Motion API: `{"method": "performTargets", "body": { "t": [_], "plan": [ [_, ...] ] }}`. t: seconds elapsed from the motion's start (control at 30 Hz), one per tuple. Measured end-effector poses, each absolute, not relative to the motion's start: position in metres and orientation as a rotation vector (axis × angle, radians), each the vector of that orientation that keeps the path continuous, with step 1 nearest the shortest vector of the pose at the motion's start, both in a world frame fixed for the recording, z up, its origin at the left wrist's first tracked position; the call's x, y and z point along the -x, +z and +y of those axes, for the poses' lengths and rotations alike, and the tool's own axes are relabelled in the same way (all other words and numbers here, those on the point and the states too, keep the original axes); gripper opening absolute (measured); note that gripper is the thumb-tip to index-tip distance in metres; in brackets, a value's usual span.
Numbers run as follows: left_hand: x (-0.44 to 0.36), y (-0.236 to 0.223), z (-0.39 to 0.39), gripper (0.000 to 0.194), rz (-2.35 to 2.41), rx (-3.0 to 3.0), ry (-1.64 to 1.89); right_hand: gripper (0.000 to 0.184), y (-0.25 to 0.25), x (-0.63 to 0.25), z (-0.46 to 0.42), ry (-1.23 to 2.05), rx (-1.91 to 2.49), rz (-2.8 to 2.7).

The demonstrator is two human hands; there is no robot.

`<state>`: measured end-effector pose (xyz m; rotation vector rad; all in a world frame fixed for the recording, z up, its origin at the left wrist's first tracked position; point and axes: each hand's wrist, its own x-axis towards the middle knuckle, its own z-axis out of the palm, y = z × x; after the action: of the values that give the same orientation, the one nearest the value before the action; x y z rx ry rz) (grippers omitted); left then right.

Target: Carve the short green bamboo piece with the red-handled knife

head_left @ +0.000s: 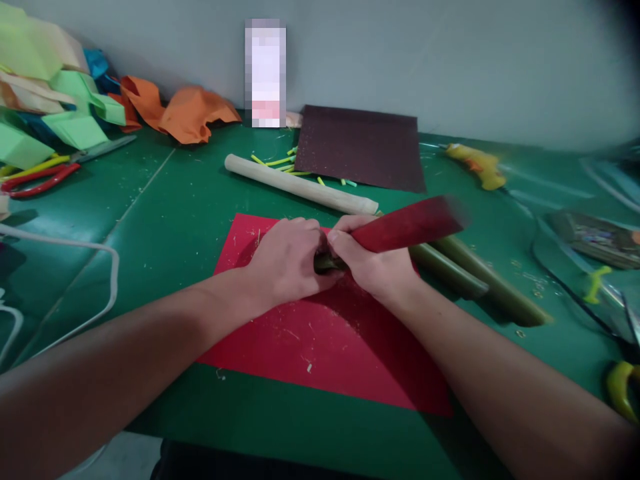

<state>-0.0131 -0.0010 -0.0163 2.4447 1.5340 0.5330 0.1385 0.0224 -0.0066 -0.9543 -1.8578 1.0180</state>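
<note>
My left hand (293,257) is closed around a short, dark green piece like bamboo (327,262), above a red sheet (300,340). Right beside it, my right hand (377,257) is closed on a long red bar that looks like a tool handle (410,223). Its far end is blurred and points up to the right; whatever sits at its other end is hidden by my fingers. The fingertips of both hands nearly meet at the green piece. Pale shavings lie scattered on the red sheet. Beyond my right wrist rest green bamboo tubes (465,267).
A pale round stick (300,183) lies behind my hands, near a dark brown sheet (363,147). To the right are a yellow glue gun (477,165) and its cord. Red-handled scissors (45,179), orange crumpled paper (195,113) and a white cable (107,250) are on the left.
</note>
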Motion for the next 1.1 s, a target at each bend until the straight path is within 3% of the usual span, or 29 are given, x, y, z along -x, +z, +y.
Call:
{"method": "performTargets", "body": {
  "t": [0.27, 0.7, 1.1],
  "plan": [
    [0.01, -0.0097, -0.0018, 0.033, 1.587, -2.401, 0.479, 0.018, -0.0121, -0.1388, 0.0204, 0.93, 1.009, -1.726],
    [0.011, -0.0176, -0.0013, 0.031, 1.553, -2.37, 0.567, 0.026, -0.0074, -0.14, 0.0214, 1.069, 0.992, -1.739],
    [0.0113, -0.0113, -0.0009, 0.034, 1.626, -2.327, 0.466, 0.022, -0.0079, -0.1393, 0.0201, 0.973, 0.981, -1.791]
  ]
}}
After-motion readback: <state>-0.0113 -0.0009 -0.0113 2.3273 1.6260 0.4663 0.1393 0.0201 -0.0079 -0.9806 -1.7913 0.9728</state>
